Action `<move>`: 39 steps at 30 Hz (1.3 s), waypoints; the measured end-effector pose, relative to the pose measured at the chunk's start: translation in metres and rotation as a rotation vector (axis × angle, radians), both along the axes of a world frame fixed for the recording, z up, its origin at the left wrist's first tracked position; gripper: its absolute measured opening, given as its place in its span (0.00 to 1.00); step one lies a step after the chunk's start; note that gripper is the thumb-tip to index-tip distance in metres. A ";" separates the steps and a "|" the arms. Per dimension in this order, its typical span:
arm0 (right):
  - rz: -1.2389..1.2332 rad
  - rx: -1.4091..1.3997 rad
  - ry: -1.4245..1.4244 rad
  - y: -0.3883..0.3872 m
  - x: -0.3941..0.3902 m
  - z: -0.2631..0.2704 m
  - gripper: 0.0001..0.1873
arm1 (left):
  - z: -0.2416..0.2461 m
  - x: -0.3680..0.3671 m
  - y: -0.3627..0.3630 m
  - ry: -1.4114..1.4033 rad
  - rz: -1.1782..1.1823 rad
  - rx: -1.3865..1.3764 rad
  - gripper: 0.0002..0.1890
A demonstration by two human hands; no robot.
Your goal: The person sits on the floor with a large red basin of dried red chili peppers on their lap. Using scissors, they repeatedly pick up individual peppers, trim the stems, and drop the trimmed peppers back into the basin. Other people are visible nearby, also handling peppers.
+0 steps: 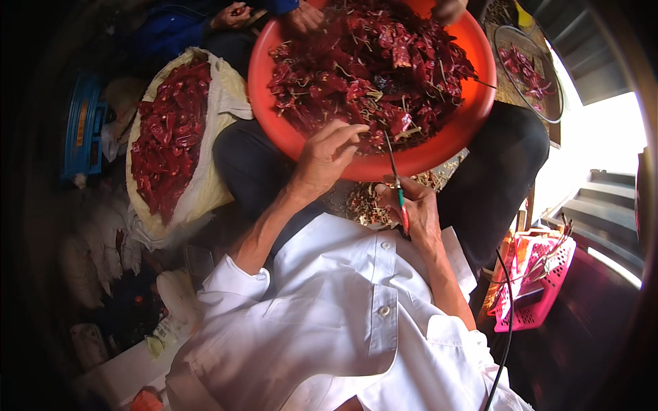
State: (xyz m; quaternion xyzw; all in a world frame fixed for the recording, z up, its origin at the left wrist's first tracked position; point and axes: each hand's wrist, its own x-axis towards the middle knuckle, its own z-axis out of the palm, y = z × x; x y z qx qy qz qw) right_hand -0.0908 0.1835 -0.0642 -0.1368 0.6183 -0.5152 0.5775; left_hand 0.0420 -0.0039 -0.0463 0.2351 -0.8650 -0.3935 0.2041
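A large red plastic basin (293, 136) stands between my knees, heaped with dried red chillies (354, 77), many with pale stems. Over its near rim is my left hand (326, 156), thumb and fingers apart, nothing visible between them. My right hand (422, 210) grips scissors (400, 194) with green and red handles, just below the rim. Their narrow blades point up over the chillies, near my left fingertips. Part of the handles is hidden by my fingers.
Left of my knee stands an open woven sack (226, 149) of red chillies. Another person's hands (306, 16) reach the basin's far side. Plant scraps (367, 203) lie beneath it. A pink basket (560, 272) and black cable (506, 329) are at right.
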 end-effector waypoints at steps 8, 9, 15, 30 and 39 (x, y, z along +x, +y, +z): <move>-0.117 -0.182 0.164 -0.003 0.009 -0.012 0.17 | -0.011 0.004 0.006 -0.066 -0.020 -0.147 0.26; -0.079 -0.073 0.113 -0.002 0.010 -0.013 0.18 | -0.014 0.003 0.006 -0.106 -0.025 -0.179 0.25; -0.100 -0.050 0.109 -0.001 0.014 -0.010 0.20 | -0.028 0.003 0.005 -0.168 -0.006 -0.314 0.18; 0.022 -0.142 -0.367 -0.013 0.020 0.015 0.12 | -0.006 0.020 0.002 0.044 0.051 -0.184 0.14; -0.026 -0.277 -0.884 -0.011 0.020 -0.001 0.20 | -0.017 0.014 0.017 0.058 0.139 0.248 0.12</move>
